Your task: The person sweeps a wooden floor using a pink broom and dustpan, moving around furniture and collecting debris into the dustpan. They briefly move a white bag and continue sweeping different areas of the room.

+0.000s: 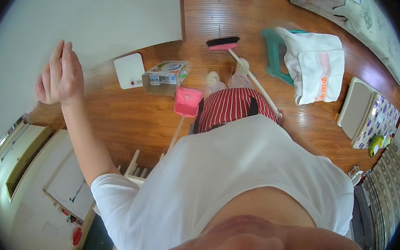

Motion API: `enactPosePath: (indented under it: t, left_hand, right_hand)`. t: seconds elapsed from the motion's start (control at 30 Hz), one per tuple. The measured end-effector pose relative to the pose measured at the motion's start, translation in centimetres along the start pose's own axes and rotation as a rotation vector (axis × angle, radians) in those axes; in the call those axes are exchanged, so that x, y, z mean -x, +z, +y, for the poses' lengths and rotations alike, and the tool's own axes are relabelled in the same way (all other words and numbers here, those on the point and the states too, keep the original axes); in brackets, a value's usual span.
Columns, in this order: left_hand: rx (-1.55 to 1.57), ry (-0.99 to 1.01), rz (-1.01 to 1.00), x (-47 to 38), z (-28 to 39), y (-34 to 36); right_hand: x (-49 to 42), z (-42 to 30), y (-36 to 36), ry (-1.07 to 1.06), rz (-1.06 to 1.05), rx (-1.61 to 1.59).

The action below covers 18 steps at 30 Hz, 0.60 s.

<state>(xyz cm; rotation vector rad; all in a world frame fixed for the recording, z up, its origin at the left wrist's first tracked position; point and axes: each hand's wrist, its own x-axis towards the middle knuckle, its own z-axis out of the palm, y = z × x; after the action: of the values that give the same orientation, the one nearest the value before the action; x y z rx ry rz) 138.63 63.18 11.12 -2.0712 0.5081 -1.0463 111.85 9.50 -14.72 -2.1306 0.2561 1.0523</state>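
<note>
My left hand (63, 75) is raised at the left, empty, with its fingers extended. Low beside my right hip, my right hand (282, 118), partly hidden, grips the end of the white handle of a broom (223, 43). The broom's pink head with black bristles rests on the floor beyond my feet. To the left of my legs is a pink long-handled dustpan (188, 102); its pale handle runs back behind my shirt.
A cardboard box (162, 87) and a white square device (129, 70) lie on the wood floor, left. At right are a green plastic stool (274, 53) with white cloth (316, 63) over it, a lidded bin-like container (356, 106) and a bed or sofa (359, 21).
</note>
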Motion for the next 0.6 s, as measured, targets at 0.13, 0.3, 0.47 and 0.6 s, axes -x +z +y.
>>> enactPosePath:
  t: [0.13, 0.3, 0.47, 0.6]
  left_hand:
    - [-0.008, -0.020, 0.020, 0.1, 0.2, 0.2]
    - [0.004, -0.049, 0.015, 0.3, 0.2, 0.1]
    - [0.020, -0.029, 0.013, 0.3, 0.2, 0.6]
    - [0.002, -0.034, 0.031, 0.7, -0.2, 0.5]
  right_hand:
    - [1.1, -3.5, -2.2, 0.415, -0.109, -0.083]
    - [-8.2, -4.2, -0.2, -0.186, 0.251, 0.089]
    - [-14.2, -12.1, 2.0, 0.014, 0.154, 0.099]
    - [-10.8, -8.7, 4.2, 0.018, 0.092, 0.212]
